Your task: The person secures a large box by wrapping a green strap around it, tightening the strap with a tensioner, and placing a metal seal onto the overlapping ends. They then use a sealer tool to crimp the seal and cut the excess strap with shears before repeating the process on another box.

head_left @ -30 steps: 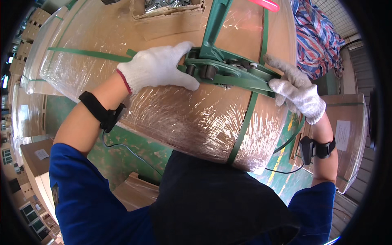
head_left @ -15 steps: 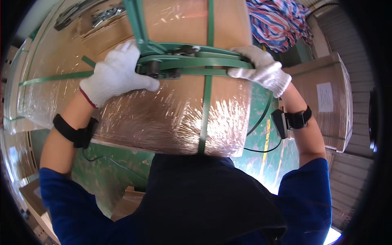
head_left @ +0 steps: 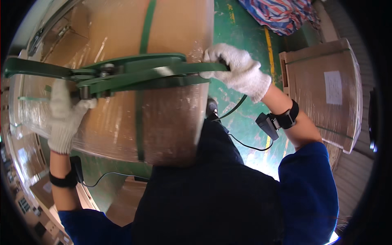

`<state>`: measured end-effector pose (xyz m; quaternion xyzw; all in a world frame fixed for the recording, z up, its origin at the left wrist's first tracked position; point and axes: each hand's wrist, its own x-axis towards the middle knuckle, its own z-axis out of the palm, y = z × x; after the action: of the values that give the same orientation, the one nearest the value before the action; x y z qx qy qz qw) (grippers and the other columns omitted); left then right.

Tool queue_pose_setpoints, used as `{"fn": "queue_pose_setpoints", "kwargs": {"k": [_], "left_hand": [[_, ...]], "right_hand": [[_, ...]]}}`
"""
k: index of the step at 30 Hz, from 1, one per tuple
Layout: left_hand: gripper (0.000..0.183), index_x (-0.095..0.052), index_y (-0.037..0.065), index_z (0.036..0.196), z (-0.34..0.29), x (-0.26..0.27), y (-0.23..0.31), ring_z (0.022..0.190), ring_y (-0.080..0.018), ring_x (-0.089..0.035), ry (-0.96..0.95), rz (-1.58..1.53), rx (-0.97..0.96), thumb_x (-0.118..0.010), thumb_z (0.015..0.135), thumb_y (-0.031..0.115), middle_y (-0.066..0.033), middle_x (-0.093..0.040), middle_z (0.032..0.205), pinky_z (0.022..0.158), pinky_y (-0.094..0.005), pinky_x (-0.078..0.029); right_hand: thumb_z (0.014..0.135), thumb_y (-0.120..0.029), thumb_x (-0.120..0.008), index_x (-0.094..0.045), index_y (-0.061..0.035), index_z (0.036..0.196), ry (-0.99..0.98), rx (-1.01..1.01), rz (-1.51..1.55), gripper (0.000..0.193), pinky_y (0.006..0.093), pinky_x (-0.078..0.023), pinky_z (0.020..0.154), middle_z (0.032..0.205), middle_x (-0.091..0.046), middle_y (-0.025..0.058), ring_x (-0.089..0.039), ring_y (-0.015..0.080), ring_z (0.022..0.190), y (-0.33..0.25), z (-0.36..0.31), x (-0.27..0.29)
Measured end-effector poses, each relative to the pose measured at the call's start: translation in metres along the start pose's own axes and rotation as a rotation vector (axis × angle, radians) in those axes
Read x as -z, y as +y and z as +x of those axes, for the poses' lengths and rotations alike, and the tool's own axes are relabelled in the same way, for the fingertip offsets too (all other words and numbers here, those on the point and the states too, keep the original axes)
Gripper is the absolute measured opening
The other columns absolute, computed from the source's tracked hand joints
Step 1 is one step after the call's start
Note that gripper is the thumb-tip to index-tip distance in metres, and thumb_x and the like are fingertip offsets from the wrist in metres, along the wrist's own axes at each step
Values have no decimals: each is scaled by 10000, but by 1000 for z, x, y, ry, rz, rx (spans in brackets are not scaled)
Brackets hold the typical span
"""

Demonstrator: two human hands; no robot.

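- left hand point(head_left: 63, 118): grip clasping a green tool point(head_left: 107, 71) at its left end, apparently for steadiness
- right hand point(head_left: 241, 71): grip clenched on green strap point(head_left: 192, 68), seemingly keeping it straight

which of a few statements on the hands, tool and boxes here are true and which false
1. The right hand holds a green strap. True.
2. The left hand is bare. False: the left hand wears a whitish glove.
3. The green tool is over the film-wrapped box. True.
4. The striped sheet covers the tool. False: the striped sheet lies apart, at the upper right.
5. The box at right bears white paper. True.
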<state>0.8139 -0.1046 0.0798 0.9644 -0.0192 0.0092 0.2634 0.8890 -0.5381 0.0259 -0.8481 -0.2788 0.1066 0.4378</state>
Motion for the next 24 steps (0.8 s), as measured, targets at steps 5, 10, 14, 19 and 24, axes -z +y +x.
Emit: {"fn": "queue_pose_setpoints", "kwargs": {"k": [5,10,14,19,24], "left_hand": [[583,-592,-41,1317,-44,-32,148,1065,-352,-662,224,342,-288,-822,853,225,-206,-647,1241,926,-403,-544],[502,-606,-21,1297,-41,-86,211,959,-317,-699,-19,134,-152,-804,854,105,-202,-619,1244,845,-371,-576],[511,-621,23,1274,-58,-98,237,948,-310,-702,-3,208,-118,-817,813,129,-183,-621,1201,799,-386,-589],[511,-638,104,1266,-66,-130,231,1032,-372,-660,221,367,-75,-792,810,277,-174,-618,1240,877,-436,-569],[556,-612,94,1301,-79,-136,233,1146,-396,-617,290,144,81,-806,803,251,-194,-588,1272,955,-452,-539]], "right_hand": [[952,-253,-744,-701,-74,1170,-174,36,212,285,316,-537,692,930,-669,74,-632,154,769,23,-5,-3],[999,-223,-679,-625,-85,1169,-553,-180,616,225,235,-433,505,881,-617,-6,-533,47,589,4,-8,7],[1023,-268,-618,-563,-85,1028,-744,-132,555,192,235,-443,506,829,-568,-16,-531,47,595,5,-16,11],[998,-307,-650,-574,-88,1335,-776,-120,382,409,243,-479,487,845,-579,-8,-566,64,617,-4,-13,18],[982,-320,-671,-626,-30,1283,-691,246,37,420,341,-577,771,1043,-707,142,-707,230,910,-1,-7,43]]}}
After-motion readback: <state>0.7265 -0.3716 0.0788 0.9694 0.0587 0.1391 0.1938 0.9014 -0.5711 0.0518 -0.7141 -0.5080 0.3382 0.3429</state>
